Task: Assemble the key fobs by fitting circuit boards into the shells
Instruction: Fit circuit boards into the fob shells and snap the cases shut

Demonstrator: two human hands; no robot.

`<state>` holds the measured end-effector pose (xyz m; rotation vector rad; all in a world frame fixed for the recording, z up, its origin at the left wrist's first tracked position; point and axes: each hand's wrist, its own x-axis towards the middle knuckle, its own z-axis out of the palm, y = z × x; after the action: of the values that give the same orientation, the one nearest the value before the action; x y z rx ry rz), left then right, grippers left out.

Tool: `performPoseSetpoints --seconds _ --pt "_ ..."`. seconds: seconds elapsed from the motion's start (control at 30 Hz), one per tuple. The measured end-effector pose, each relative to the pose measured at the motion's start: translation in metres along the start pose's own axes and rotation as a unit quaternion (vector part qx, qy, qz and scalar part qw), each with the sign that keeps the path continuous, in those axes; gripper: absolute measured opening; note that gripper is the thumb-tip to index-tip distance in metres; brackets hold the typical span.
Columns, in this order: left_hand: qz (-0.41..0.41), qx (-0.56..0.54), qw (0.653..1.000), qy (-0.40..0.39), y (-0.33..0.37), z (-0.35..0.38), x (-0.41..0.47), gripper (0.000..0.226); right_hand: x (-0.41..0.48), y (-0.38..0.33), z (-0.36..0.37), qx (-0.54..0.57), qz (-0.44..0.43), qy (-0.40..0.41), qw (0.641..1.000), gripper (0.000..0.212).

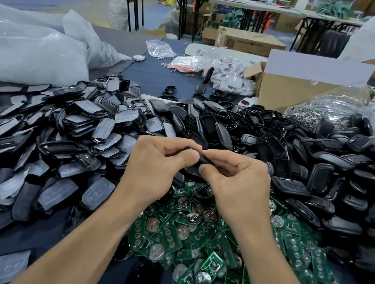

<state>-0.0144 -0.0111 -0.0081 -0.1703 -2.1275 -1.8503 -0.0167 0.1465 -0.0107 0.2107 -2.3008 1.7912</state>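
Pinching one black shell [204,161] at centre with left hand [154,161] and right hand [235,188], fingers curled round it. Holding it above green circuit boards [203,241] heaped at six o'clock.

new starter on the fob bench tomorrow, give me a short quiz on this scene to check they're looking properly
1. True or false: the left hand and right hand both pinch one black plastic key fob shell.
2. Pick one: the pile of green rectangular circuit boards lies A) beneath the hands, nearest the person; B) inside a box; C) on a far table.
3. Which side of the hands holds the heap of black shells with translucent grey rubber button pads?
Key: 1 true; 2 A; 3 left.
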Motion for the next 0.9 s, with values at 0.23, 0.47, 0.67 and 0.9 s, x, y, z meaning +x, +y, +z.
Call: performPoseSetpoints --seconds 0.23,0.47,0.67,0.9 --pt "-0.037 -0.035 0.999 -0.017 0.003 0.004 -0.001 0.017 -0.003 -0.006 0.001 0.108 0.077 -0.014 0.991 0.035" --pt "-0.14 -0.152 0.978 -0.012 -0.002 0.016 -0.001 0.046 -0.006 -0.009 0.011 0.346 0.233 -0.051 0.908 0.018" --pt "-0.141 -0.152 0.978 0.025 -0.003 0.017 -0.002 0.044 -0.008 -0.007 0.016 0.297 0.194 -0.066 0.933 0.014" --pt "-0.149 -0.155 0.974 0.065 -0.007 0.02 -0.002 0.045 -0.01 -0.002 0.019 0.238 0.153 -0.061 0.957 0.008"
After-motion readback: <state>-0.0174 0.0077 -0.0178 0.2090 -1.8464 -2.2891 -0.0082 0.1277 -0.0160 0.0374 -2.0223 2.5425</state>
